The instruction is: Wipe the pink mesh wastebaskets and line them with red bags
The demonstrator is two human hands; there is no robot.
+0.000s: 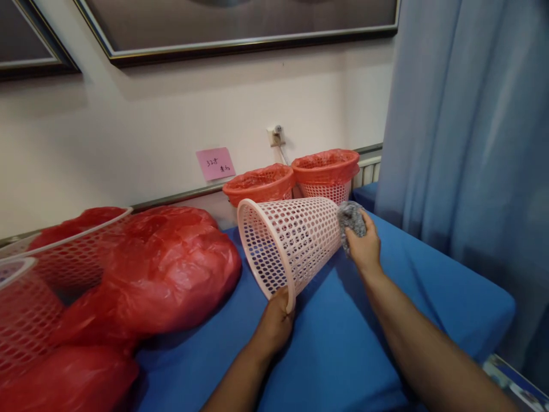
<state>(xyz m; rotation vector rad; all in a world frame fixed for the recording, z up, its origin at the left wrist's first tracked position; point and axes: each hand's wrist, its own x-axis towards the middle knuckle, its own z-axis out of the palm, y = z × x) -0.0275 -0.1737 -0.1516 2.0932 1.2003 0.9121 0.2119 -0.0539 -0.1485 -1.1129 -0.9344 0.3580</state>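
Forearms extend toward a mesh basket; a pink note begins "32".

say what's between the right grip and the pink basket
A grey cloth, in the right grip at the narrow end of the pink basket; the head view shows it.

Held basket: underside hidden from me. Leftmost basket, large framed picture: cut off by view's edge. Pink note: lower writing illegible.
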